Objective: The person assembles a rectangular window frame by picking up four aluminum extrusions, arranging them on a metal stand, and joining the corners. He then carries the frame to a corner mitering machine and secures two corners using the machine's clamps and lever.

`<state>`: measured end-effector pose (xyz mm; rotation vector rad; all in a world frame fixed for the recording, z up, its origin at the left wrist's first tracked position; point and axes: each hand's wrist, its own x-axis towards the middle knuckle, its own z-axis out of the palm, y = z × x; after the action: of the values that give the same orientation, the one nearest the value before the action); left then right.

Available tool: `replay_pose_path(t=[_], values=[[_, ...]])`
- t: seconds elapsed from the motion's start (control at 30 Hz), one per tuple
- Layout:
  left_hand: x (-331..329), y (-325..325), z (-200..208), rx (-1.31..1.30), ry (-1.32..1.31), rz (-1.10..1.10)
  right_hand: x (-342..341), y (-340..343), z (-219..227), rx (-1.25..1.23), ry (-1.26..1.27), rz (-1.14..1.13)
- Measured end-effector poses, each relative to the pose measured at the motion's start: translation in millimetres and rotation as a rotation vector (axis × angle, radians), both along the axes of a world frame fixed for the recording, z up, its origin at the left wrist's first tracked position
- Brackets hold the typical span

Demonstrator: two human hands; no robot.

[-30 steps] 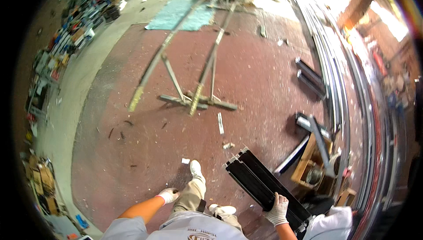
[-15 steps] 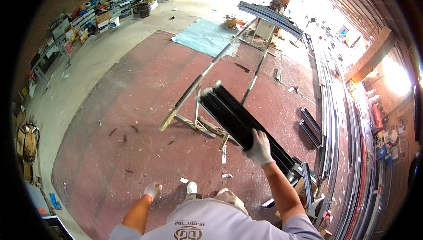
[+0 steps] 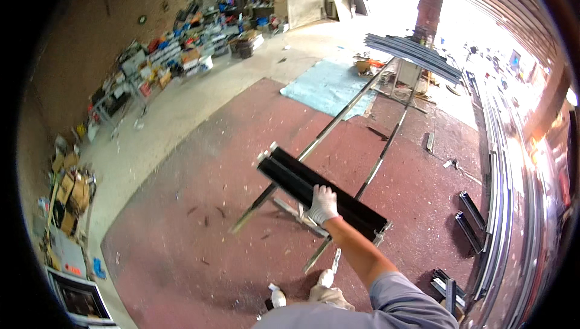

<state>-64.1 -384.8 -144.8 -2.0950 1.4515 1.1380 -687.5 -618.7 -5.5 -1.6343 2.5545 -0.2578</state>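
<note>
My right hand (image 3: 324,204), in a white glove, grips a bundle of short black metal profiles (image 3: 296,179) near its middle. Pale fittings show at both ends of the bundle. It lies crosswise over the near part of two long rails (image 3: 338,122), which form a low rack. Whether the bundle rests on the rails or hangs just above them, I cannot tell. My left hand is out of view.
Dark profiles (image 3: 417,56) lie across the rack's far end, near a light blue sheet (image 3: 329,87). Short black profiles (image 3: 469,232) and long metal bars (image 3: 494,208) lie on the right. Piled goods (image 3: 154,63) line the left wall. My shoes (image 3: 326,277) stand close to the rack.
The black bundle has swung from alongside the rack to across its rails, carried by my right hand. My left hand has left the view. The camera view has shifted left.
</note>
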Motion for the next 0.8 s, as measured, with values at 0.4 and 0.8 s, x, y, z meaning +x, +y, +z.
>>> replay_pose_path(t=[0.4, 0.8], values=[[-195, -48, 25, -0.048, 0.200, -0.378, -62, 103, 4, -0.307, -0.143, 0.129], [-421, -28, 141, 0.104, 0.904, -0.206, -212, 692, -322, 1.010, -0.454, -0.360]])
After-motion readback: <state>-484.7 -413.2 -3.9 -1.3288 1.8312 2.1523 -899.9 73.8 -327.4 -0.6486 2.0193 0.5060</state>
